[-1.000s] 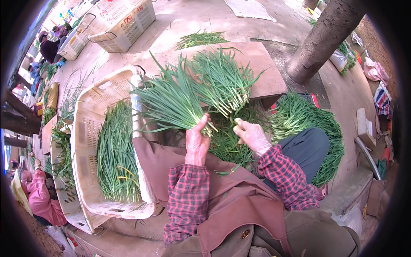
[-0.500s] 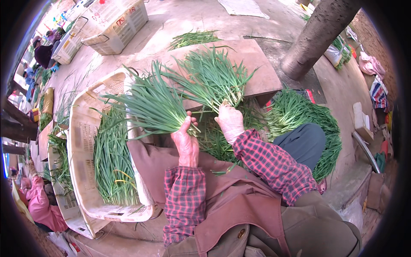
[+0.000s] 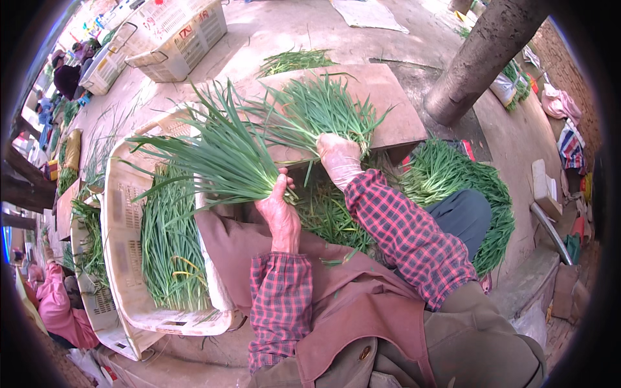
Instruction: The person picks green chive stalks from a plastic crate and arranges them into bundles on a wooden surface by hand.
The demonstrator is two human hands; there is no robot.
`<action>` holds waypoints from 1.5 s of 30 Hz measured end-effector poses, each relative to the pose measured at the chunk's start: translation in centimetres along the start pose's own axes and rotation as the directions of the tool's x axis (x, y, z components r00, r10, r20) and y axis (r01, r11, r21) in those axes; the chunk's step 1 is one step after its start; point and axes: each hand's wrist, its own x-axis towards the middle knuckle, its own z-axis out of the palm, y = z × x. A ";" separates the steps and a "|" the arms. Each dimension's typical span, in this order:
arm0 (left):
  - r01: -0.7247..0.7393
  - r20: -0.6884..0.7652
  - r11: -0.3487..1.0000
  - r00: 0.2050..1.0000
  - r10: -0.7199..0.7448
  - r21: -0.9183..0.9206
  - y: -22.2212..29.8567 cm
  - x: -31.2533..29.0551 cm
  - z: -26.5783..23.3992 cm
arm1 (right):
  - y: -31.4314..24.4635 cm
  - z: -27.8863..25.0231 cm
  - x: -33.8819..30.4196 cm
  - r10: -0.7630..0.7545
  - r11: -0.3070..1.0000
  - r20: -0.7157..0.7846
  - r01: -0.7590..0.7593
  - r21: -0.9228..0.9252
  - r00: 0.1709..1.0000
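Clutching green bunch, left hand curled, right hand on heap, grip unclear.

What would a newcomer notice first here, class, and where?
Probably the fan of green stalks in the left hand, near the centre, its leaves spreading toward the white crate on the left. Just beyond, the right hand is at a second green bunch on a low board. A thick trunk slants across the upper right.
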 end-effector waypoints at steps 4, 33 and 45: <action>0.039 -0.030 0.999 0.999 -0.040 -0.031 -0.4 0.2 -0.5 | -0.1 -2.4 0.9 0.328 0.816 0.120 -0.344 0.465 0.937; 0.215 -0.046 0.975 0.975 -0.217 -0.049 -1.2 -0.6 -0.1 | -4.4 -4.2 -7.8 0.055 0.736 0.016 -0.052 0.675 0.998; 0.237 -0.079 0.969 0.970 -0.232 0.065 -0.9 -0.4 -0.3 | -4.7 -3.0 -4.0 0.389 0.021 0.339 -0.376 0.926 0.857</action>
